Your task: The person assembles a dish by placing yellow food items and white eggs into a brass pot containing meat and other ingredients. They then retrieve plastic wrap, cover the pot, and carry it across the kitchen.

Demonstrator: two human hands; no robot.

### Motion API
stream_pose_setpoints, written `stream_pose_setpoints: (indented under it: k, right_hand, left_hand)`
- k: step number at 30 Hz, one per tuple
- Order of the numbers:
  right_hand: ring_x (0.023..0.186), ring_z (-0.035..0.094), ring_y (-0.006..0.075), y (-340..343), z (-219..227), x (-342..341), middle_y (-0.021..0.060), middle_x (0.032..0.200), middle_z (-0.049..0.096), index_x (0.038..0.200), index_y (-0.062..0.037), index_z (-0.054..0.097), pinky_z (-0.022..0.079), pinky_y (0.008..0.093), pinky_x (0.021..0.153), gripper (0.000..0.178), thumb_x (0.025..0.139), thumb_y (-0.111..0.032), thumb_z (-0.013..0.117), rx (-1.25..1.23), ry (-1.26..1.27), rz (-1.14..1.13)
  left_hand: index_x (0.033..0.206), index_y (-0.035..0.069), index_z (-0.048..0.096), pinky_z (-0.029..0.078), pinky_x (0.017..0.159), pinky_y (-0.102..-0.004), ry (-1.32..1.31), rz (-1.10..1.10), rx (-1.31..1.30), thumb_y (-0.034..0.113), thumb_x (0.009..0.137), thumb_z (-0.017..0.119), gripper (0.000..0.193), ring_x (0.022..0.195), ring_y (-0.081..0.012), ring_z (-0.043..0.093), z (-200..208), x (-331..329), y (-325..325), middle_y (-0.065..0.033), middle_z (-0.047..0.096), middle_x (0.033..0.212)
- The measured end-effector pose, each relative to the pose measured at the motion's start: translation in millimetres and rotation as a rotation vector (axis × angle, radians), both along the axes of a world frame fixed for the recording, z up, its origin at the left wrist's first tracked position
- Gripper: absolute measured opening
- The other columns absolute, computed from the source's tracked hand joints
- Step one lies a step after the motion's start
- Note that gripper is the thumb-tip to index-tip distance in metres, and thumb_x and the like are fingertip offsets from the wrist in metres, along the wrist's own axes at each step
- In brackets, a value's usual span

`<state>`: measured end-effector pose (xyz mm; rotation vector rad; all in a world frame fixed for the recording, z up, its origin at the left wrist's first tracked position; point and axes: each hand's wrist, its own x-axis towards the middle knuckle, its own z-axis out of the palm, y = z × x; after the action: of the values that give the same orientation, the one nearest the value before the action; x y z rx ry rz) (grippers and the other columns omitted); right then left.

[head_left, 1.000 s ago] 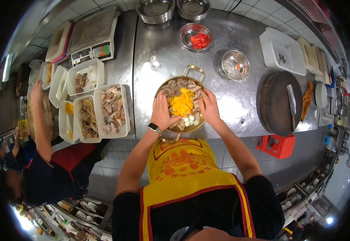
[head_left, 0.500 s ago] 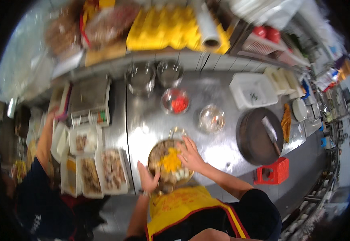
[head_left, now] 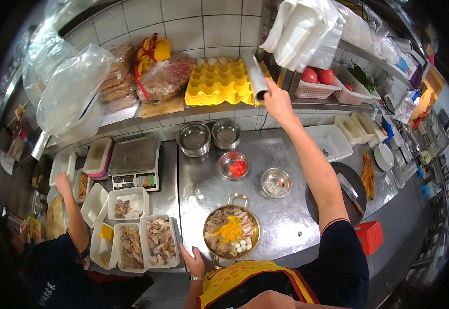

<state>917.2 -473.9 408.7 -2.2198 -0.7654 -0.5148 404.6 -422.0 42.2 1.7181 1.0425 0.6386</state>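
Up at the shelf, my right hand point(head_left: 277, 102) has its fingers closed on the near end of a roll of cling film point(head_left: 256, 76), which leans on a yellow egg tray point(head_left: 218, 85). My left hand point(head_left: 194, 261) is low at the table edge, thumb and fingers apart, holding nothing. It is just left of a two-handled brass-coloured pan point(head_left: 257, 238). In the pan lie meat pieces point(head_left: 219, 221), an orange-yellow heap point(head_left: 231, 229) and small white eggs point(head_left: 243, 244).
Behind the pan stand a bowl of red pieces point(head_left: 238, 168), a clear bowl point(head_left: 276, 183) and stacked metal bowls point(head_left: 193, 138). A cleaver point(head_left: 347, 186) lies on a round board point(head_left: 319, 203). Meat tubs point(head_left: 161, 242) and a scale point(head_left: 136, 159) are left, beside a co-worker's arm point(head_left: 75, 211).
My right hand has left the pan's rim, reached up to the shelf and taken hold of the cling film roll. My left hand stays by the pan, a little lower. The view has tilted upward.
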Motion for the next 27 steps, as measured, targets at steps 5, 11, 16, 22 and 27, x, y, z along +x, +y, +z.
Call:
stream_pose_setpoints:
  k: [5, 11, 16, 22, 27]
  right_hand:
    - [0.050, 0.051, 0.0110, -33.7, 7.0, -34.8, 0.0079, 0.071, 0.061, 0.128, -0.0002, 0.057, 0.043, 0.0259, 0.044, 0.036, 0.095, -0.007, 0.043, 0.748, 0.468, 0.284]
    - [0.049, 0.046, 0.0100, -127.6, -18.0, -139.4, 0.0088, 0.073, 0.057, 0.109, -0.0006, 0.053, 0.037, 0.0266, 0.041, 0.015, 0.101, -0.009, 0.043, 0.915, 0.906, 0.356]
    - [0.043, 0.046, 0.0130, -186.7, -37.7, -186.4, 0.0143, 0.069, 0.059, 0.127, 0.0024, 0.049, 0.034, 0.0271, 0.035, 0.031, 0.097, -0.002, 0.039, 0.927, 1.147, 0.231]
    - [0.033, 0.041, 0.0078, -221.9, -83.6, -205.4, 0.0088, 0.055, 0.057, 0.118, 0.0070, 0.059, 0.032, 0.0229, 0.030, 0.030, 0.095, -0.007, 0.047, 0.567, 1.335, 0.507]
    - [0.035, 0.039, 0.0094, -198.0, -162.4, -199.5, 0.0062, 0.054, 0.052, 0.093, 0.0013, 0.060, 0.026, 0.0238, 0.029, 0.027, 0.100, -0.021, 0.046, 0.463, 1.780, 0.595]
  left_hand:
    - [0.152, -0.003, 0.020, 0.032, 0.110, -0.0424, -0.123, 0.063, -0.074, 0.016, 0.098, 0.050, 0.066, 0.140, -0.0353, 0.034, 9.0, -6.3, 3.5, -0.0250, 0.033, 0.152]
    - [0.152, -0.002, 0.022, 0.040, 0.104, -0.0388, -0.366, -0.041, -0.125, 0.009, 0.098, 0.048, 0.060, 0.134, -0.0294, 0.043, 74.1, 27.1, 19.7, -0.0206, 0.039, 0.148]
    - [0.151, 0.003, 0.023, 0.048, 0.100, -0.0435, -0.663, -0.272, -0.281, 0.022, 0.105, 0.042, 0.054, 0.130, -0.0311, 0.046, 151.2, 87.5, 47.4, -0.0200, 0.042, 0.144]
    - [0.143, 0.001, 0.041, 0.048, 0.102, -0.0528, -0.855, -0.702, -1.323, 0.050, 0.101, 0.041, 0.064, 0.122, -0.0382, 0.055, 172.8, 120.9, 70.5, -0.0253, 0.058, 0.128]
    - [0.141, 0.000, 0.042, 0.062, 0.071, -0.0404, -0.095, -0.953, -1.674, 0.038, 0.102, 0.046, 0.055, 0.091, -0.0313, 0.070, 132.9, 104.3, 30.6, -0.0269, 0.064, 0.113]
